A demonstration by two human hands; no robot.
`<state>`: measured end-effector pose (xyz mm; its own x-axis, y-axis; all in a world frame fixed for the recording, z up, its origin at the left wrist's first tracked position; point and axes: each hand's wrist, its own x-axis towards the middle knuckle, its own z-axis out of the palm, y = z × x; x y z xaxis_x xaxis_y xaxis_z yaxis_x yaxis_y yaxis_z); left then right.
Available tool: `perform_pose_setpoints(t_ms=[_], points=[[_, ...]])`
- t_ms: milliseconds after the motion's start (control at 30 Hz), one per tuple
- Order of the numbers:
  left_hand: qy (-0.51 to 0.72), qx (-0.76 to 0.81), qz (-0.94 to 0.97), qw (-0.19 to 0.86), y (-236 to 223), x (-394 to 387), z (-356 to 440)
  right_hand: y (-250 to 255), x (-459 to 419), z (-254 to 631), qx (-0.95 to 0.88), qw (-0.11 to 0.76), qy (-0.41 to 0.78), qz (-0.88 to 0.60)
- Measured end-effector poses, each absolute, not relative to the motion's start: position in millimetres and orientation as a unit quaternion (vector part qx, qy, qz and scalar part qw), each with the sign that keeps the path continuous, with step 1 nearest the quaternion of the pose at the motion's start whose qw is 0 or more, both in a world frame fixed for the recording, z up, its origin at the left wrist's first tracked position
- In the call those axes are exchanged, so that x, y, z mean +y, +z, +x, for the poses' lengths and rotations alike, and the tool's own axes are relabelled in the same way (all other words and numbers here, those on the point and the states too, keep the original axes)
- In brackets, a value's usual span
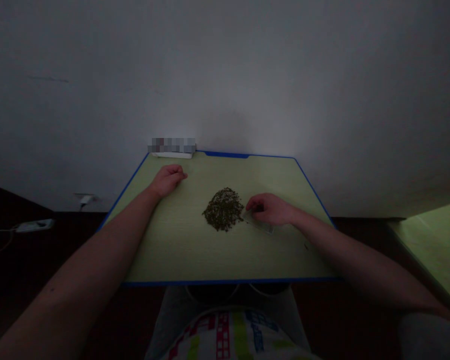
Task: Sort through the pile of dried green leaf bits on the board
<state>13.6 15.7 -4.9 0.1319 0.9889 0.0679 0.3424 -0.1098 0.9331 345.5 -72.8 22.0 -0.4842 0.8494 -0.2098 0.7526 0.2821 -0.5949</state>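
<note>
A loose heap of small, dark brownish-green dried bits (223,210) lies on the pale folding table (172,255). My left hand (168,180) rests at the table's far left side, fingers curled in, with nothing showing in it. Just right of the heap, my right hand (269,209) is bent down with thumb and fingers drawn together. Whatever is between those fingertips is too small or hidden to name. Under and in front of this hand lies a flat, see-through plastic piece (264,228), perhaps a small bag; the hand covers part of it.
A white object (172,155), partly blurred out, stands at the table's back left corner against the wall (228,75). Blue edging (228,281) runs round the table. At left are a power strip (35,226) and a plugged-in wall socket (85,200).
</note>
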Motion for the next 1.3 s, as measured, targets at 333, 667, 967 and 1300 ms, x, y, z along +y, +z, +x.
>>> perform_pose_setpoints(t_ms=[333,667,967,1300], points=[[0.396,0.517,0.642,0.405,-6.5,17.4,12.4,24.1,-78.9,344.0,-0.790,0.062,0.350,-0.500],[0.394,0.524,0.643,0.395,-7.9,17.9,12.7,23.9,-79.1,344.2,-0.795,0.073,0.320,-0.509],[0.388,0.528,0.640,0.401,-6.0,16.5,12.9,25.5,-81.3,339.6,-0.804,0.068,0.326,-0.492],[0.388,0.526,0.642,0.401,-5.7,16.9,12.7,27.0,-79.6,334.8,-0.814,0.063,0.325,-0.478]])
